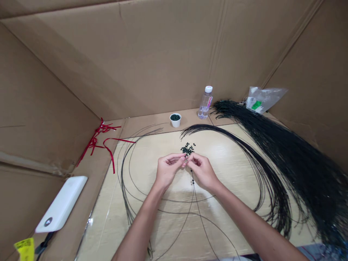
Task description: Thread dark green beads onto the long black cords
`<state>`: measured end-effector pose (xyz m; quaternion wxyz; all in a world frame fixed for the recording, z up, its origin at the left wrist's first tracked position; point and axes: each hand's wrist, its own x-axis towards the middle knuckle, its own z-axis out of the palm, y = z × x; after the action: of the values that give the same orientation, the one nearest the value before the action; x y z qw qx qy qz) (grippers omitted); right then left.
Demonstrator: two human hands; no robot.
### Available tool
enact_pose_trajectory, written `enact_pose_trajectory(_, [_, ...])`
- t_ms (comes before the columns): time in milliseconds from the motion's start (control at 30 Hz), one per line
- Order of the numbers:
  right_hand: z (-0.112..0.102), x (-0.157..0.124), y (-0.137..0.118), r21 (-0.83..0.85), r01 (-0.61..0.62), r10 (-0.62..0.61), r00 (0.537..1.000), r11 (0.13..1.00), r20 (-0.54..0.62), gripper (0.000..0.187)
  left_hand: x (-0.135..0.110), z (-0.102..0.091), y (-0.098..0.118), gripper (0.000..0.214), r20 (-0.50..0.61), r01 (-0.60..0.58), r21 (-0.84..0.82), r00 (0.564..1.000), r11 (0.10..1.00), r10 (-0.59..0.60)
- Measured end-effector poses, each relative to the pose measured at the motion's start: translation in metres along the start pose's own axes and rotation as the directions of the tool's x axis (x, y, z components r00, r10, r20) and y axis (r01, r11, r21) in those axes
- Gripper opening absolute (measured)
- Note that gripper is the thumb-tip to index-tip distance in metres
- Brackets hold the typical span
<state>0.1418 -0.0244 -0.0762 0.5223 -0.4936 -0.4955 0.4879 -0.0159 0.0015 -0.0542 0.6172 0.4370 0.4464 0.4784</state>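
My left hand point(169, 168) and my right hand point(202, 168) meet over the middle of the table, thumbs and fingertips pinched close together. A thin dark cord point(193, 190) runs down from under my right fingers toward the table's front edge, where it spreads into two strands. A few small dark beads point(193, 181) sit on this cord just below the right hand. What the left fingertips pinch is too small and covered to make out. Just beyond the fingertips lies a loose pile of dark green beads point(187, 148).
Behind stand a white cup point(175, 123) of dark beads and a clear bottle point(204, 105). Dark cord bundles curve at left point(123, 181) and right point(277, 185), beside a larger black bundle point(296, 156). Red ribbons point(94, 141) and a white power bank point(63, 203) lie left. Cardboard walls point(163, 54) enclose the table.
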Motion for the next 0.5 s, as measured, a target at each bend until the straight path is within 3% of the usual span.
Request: enact_pose_trajectory(500, [-0.0007, 0.0011, 0.0015, -0.002, 0.002, -0.002, 1.000, 1.000, 0.006, 0.019, 0.0006, 0.0000, -0.0006, 0.037, -0.002, -0.011, 0.004, 1.000, 1.000, 0.011])
